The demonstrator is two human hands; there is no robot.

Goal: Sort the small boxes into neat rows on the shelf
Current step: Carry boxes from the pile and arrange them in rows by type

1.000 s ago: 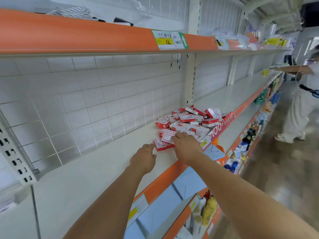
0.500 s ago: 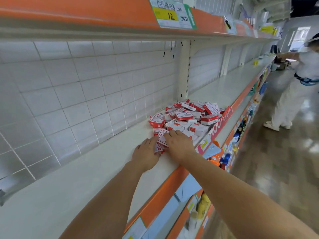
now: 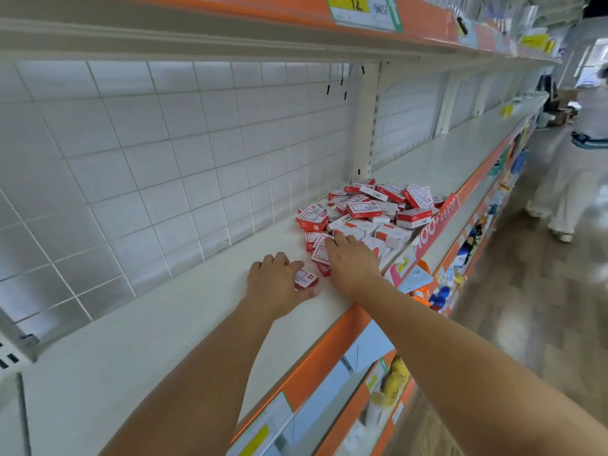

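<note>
Looking down from the head camera, the left hand (image 3: 276, 284) curls its fingers and thumb around one small red-and-white box (image 3: 306, 278) lying on the white shelf (image 3: 148, 350), just clear of the near edge of the heap. The right hand (image 3: 350, 266) lies palm-down with fingers spread on the boxes at the near edge of the pile of small boxes (image 3: 371, 212); whether it grips any of them cannot be told, since the fingertips are hidden among the cartons. No row exists yet, so the step in hand appears to be pulling the first box out. Doing it well probably means sliding that box left onto the bare shelf, squaring its long side to the orange shelf edge (image 3: 316, 360), and steadying the heap so loose boxes do not spill over the front. Behind the shelf stands a white wire-grid back panel (image 3: 164, 166); an upper shelf (image 3: 230, 14) carries a price label (image 3: 365, 9). Lower shelves hold bottles, and another person (image 3: 582, 153) stands far down the aisle on a wood-look floor (image 3: 526, 291).
</note>
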